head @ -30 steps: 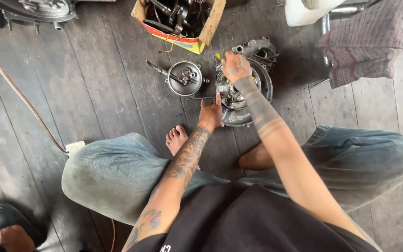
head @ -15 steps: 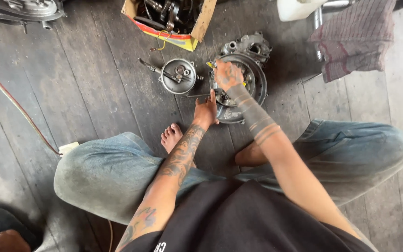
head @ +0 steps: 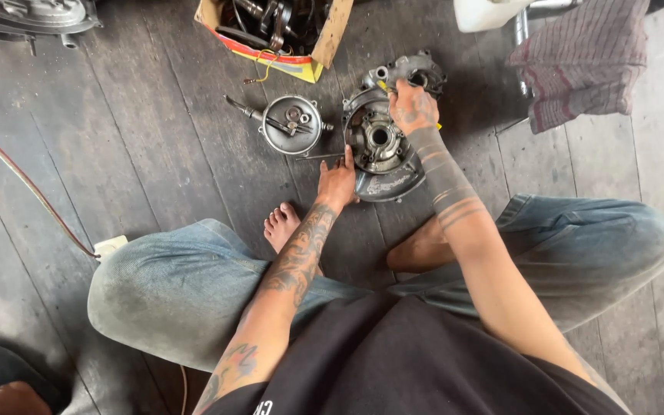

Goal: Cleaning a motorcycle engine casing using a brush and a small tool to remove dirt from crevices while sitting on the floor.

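Dark, weathered wooden floor planks (head: pixel 147 184) ran under flat daylight, with a cardboard box (head: pixel 324 46), a checked cloth (head: pixel 585 61) and a cable (head: pixel 24 192) lying about.

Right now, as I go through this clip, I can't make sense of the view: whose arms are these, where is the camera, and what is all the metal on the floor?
The camera sits on a person's head and looks down, so the two tattooed arms are that person's own. They sit cross-legged on a dark plank floor. The left hand rests against the edge of a grey engine case lying on the floor. The right hand is at the top of the case and seems to grip a small yellow-handled tool, mostly hidden. Left of the case lies a round metal cover with small parts on it. Farther off are a cardboard box of metal parts and a checked cloth. The foot in a sandal at lower left is someone else's.
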